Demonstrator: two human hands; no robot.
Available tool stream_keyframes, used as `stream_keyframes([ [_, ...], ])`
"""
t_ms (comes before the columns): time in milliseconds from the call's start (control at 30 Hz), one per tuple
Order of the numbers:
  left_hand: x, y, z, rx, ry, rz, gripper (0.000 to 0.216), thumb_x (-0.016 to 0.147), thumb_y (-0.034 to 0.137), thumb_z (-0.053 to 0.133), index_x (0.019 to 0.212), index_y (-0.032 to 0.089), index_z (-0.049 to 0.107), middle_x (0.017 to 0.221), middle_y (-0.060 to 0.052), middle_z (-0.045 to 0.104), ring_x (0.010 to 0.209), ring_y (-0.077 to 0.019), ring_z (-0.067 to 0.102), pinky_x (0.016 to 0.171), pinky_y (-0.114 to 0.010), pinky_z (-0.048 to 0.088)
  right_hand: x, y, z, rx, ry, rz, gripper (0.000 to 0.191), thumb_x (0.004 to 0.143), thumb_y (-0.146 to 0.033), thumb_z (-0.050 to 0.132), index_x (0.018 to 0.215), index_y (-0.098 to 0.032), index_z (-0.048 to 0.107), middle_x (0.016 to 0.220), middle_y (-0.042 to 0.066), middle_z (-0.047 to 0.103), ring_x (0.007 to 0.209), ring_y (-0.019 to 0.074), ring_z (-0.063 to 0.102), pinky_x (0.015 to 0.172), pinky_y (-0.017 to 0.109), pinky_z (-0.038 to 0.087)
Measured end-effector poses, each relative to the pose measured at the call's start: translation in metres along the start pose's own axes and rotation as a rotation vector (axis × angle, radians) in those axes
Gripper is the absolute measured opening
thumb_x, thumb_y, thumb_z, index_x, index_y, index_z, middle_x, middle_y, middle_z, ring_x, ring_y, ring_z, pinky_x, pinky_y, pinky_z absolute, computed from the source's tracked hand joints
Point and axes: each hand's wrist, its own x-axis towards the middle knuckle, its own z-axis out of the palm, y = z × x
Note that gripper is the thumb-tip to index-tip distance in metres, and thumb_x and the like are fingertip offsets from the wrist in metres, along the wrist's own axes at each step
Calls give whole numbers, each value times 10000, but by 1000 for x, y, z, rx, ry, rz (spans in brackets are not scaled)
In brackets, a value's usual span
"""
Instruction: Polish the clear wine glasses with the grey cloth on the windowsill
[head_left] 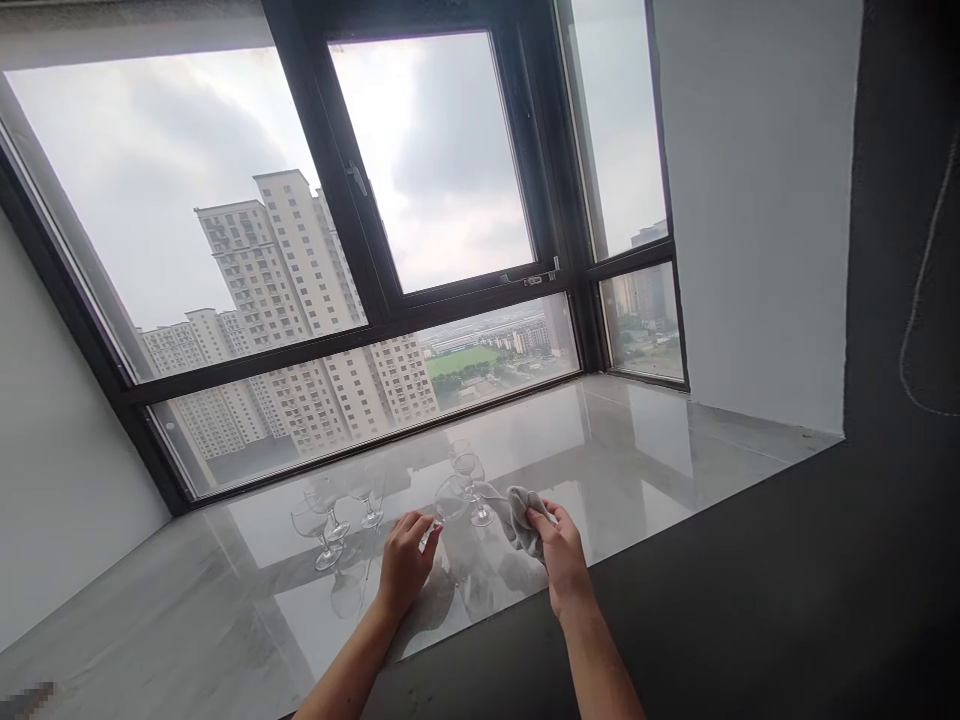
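My left hand (407, 562) is closed around the stem end of a clear wine glass (451, 499), which tilts with its bowl away from me. In my right hand (561, 548) is a bunched grey cloth (521, 515), gripped between thumb and fingers, just right of that glass. Behind the held glass stands another wine glass (481, 515), upright on the glossy sill (622, 515). To the left, several more stand together, among them a front wine glass (325, 556) and a rear wine glass (371, 517). My left fingertips are partly hidden.
A large dark-framed window (375, 335) rises behind the sill, with tall buildings outside. White walls (757, 220) close in the sides. The sill's front edge runs just below my hands, with a dark grey wall beneath. A blurred brown object (30, 698) lies at the lower left.
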Motion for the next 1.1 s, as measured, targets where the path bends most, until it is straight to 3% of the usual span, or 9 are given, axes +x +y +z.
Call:
stream_keyframes([
  [133, -1, -1, -2, 65, 75, 12, 158, 931, 223, 545, 961, 195, 697, 922, -68, 599, 870, -203, 580, 779, -318, 478, 3, 3, -3, -16, 3, -3, 581, 632, -492, 781, 1072, -167, 587, 832, 40, 700, 748, 201, 643, 633, 271, 458],
  [367, 1, 3, -9, 182, 91, 19, 157, 898, 243, 615, 974, 224, 751, 801, -59, 644, 907, -249, 563, 850, -378, 430, 7, 0, -9, 25, 41, 10, 550, 611, -481, 786, 1034, -176, 610, 781, 17, 680, 657, 169, 601, 562, 254, 412],
  [467, 2, 4, -9, 127, 36, 25, 134, 894, 241, 624, 938, 234, 751, 751, -44, 670, 944, -259, 573, 886, -394, 414, 10, -1, -11, 58, 67, -11, 558, 589, -465, 802, 1022, -168, 615, 765, 21, 681, 634, 164, 594, 546, 251, 406],
  [600, 1, 1, -3, -52, -95, 13, 199, 908, 254, 592, 766, 216, 727, 668, -26, 655, 809, -209, 587, 823, -343, 448, 11, -2, -14, 79, 89, -15, 557, 581, -454, 804, 1020, -169, 614, 759, 19, 685, 648, 168, 602, 556, 249, 424],
  [767, -2, 1, 6, -312, -175, -135, 168, 870, 246, 587, 886, 221, 753, 870, -55, 747, 865, -206, 649, 840, -325, 483, 9, -8, -14, 94, 111, 10, 569, 552, -450, 817, 1006, -171, 619, 785, 28, 703, 684, 181, 627, 563, 249, 447],
  [967, 13, 37, 17, -553, -384, -328, 231, 839, 328, 602, 737, 161, 725, 801, -84, 739, 771, -206, 650, 762, -320, 473, 12, -8, -16, 111, 114, 36, 606, 521, -452, 832, 1020, -175, 627, 809, 39, 718, 665, 181, 632, 539, 249, 453],
  [1100, 22, 51, 36, -555, -390, -378, 260, 846, 361, 599, 739, 151, 711, 773, -74, 725, 735, -196, 630, 715, -309, 448, 13, -11, -24, 106, 121, 21, 618, 546, -469, 831, 1049, -167, 636, 856, 60, 727, 730, 211, 661, 563, 260, 471],
])
